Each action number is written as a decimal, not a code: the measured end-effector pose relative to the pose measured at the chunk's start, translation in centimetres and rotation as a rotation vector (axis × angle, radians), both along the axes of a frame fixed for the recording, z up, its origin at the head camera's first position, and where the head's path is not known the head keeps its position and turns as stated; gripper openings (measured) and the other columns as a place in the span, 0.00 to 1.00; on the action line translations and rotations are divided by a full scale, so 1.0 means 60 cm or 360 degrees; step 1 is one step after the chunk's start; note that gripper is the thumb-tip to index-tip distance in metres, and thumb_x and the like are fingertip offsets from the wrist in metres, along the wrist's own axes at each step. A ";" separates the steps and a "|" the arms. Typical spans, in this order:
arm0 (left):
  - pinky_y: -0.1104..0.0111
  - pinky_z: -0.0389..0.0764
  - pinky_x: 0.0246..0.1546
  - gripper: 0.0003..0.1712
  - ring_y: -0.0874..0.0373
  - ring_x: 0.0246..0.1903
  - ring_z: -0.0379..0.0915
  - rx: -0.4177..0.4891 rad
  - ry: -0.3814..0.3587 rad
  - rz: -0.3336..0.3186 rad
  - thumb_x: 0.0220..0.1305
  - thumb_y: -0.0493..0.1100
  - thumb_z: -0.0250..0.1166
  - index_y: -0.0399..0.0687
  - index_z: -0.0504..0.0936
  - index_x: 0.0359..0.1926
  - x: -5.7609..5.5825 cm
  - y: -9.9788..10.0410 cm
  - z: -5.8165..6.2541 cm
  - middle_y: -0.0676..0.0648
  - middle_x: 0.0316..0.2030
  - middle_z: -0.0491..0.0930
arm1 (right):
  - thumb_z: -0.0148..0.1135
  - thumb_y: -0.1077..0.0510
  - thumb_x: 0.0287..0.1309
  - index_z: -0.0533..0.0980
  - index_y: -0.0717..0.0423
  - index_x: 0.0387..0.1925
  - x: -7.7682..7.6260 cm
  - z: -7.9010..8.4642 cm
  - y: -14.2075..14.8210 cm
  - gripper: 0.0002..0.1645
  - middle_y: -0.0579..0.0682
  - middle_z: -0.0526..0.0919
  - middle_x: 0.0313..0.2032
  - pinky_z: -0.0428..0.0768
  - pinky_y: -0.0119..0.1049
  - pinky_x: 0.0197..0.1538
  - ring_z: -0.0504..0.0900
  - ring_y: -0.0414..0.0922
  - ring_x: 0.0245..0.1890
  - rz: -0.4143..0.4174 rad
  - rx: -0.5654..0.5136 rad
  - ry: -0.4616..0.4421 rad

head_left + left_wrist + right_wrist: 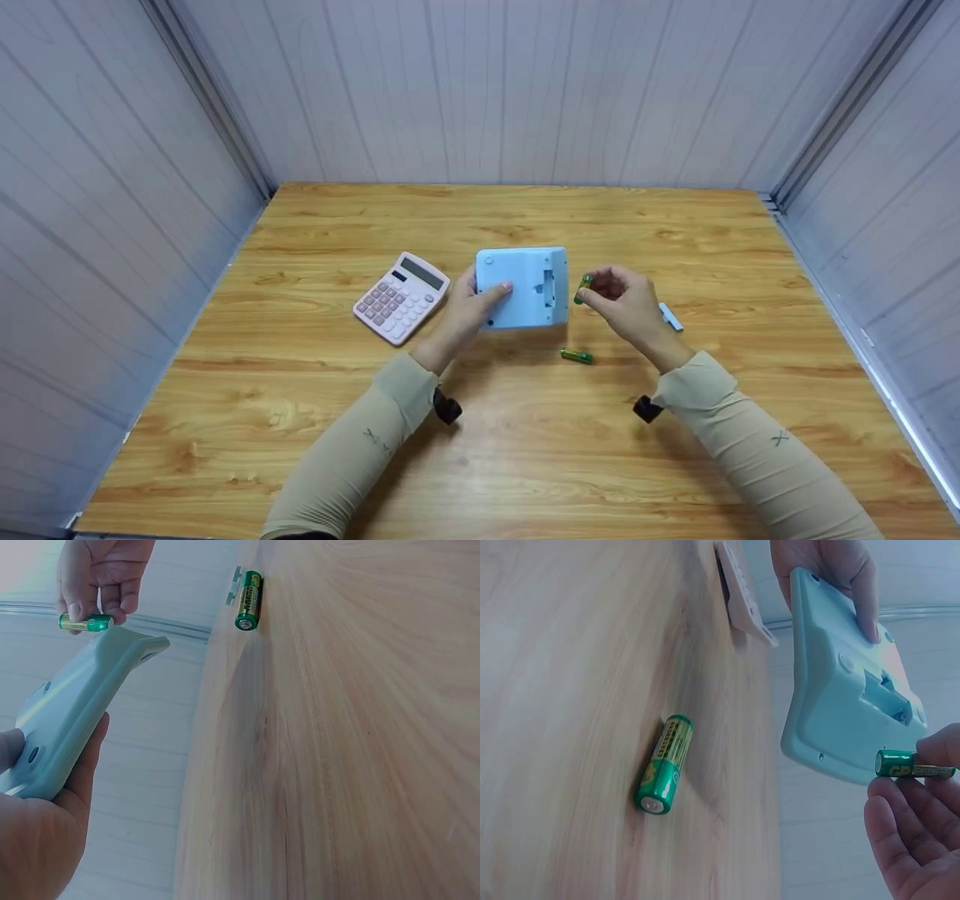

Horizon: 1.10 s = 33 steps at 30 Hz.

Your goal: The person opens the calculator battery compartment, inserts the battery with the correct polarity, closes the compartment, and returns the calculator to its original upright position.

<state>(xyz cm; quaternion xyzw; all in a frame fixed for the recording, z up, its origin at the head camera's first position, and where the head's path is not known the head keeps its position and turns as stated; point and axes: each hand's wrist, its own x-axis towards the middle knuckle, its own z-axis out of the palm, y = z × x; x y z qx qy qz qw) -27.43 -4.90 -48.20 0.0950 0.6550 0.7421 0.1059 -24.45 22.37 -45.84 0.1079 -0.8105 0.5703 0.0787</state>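
Pale blue calculator [523,288], pink calculator [401,298], green batteries [665,763], wood-grain table [525,450]

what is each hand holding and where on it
The left hand grips the blue calculator, turned back side up, by its left edge. The right hand pinches a green battery by one end in its fingertips.

Bright, even overhead light; soft short shadows lie under the sleeves on the counter [525,450]. The head view is sharp, with walls bowed at the edges — both wrist views look washed-out, near hands softly blurred.
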 end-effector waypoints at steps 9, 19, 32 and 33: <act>0.47 0.85 0.65 0.27 0.45 0.67 0.80 -0.0010 0.0036 -0.0019 0.81 0.40 0.62 0.47 0.71 0.76 0.001 0.001 0.000 0.41 0.68 0.80 | 0.72 0.69 0.67 0.81 0.70 0.50 0.005 0.002 -0.015 0.12 0.64 0.89 0.42 0.86 0.26 0.40 0.86 0.36 0.36 -0.0015 -0.0070 0.0070; 0.44 0.84 0.65 0.28 0.45 0.66 0.80 -0.0058 0.0005 0.0004 0.81 0.40 0.62 0.45 0.70 0.76 0.002 0.008 0.000 0.39 0.68 0.80 | 0.70 0.69 0.69 0.82 0.70 0.50 0.010 0.003 -0.031 0.10 0.64 0.90 0.42 0.89 0.28 0.42 0.88 0.36 0.36 0.0021 -0.0147 0.0110; 0.43 0.84 0.66 0.30 0.42 0.68 0.79 -0.0073 0.0015 -0.0055 0.81 0.42 0.63 0.47 0.68 0.78 0.004 0.009 0.003 0.38 0.70 0.79 | 0.74 0.67 0.67 0.86 0.68 0.46 0.006 0.007 -0.038 0.09 0.63 0.90 0.42 0.88 0.26 0.43 0.87 0.37 0.37 0.0030 -0.0104 0.0162; 0.43 0.84 0.66 0.30 0.42 0.69 0.79 -0.0079 0.0013 -0.0055 0.81 0.42 0.63 0.47 0.68 0.78 0.004 0.009 0.003 0.38 0.70 0.79 | 0.74 0.67 0.67 0.86 0.68 0.46 0.005 0.007 -0.038 0.09 0.63 0.90 0.43 0.88 0.26 0.43 0.87 0.37 0.37 0.0031 -0.0097 0.0161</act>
